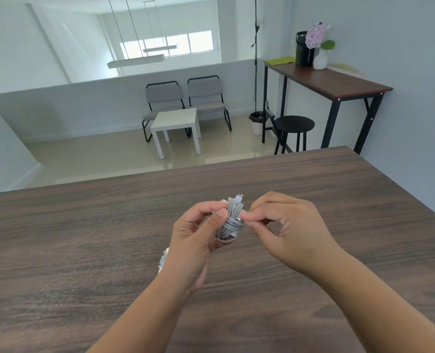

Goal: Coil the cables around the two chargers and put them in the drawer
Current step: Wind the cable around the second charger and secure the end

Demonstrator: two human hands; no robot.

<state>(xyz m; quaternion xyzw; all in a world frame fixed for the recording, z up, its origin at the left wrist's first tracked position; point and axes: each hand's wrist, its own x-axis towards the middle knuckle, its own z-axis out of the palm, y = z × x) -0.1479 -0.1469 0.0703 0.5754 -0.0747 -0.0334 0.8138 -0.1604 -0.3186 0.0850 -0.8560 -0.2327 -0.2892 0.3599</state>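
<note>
Charger in hand: the wrapped charger is between both hands, above the table, long axis about upright.
Left hand: fingers curled around it.
Right hand: pinches the cable end at the coil.
Second charger: on the table, just behind the left wrist, mostly hidden.
Drawer: not visible.
Room: wide bare tabletop on all sides.

**No legible text**

Nothing readable anywhere in view: no label, brand, number or sign. The cable-wrapped charger shows no print. Bench surface is bare wood grain, unmarked. Distant items too small to read.
</note>
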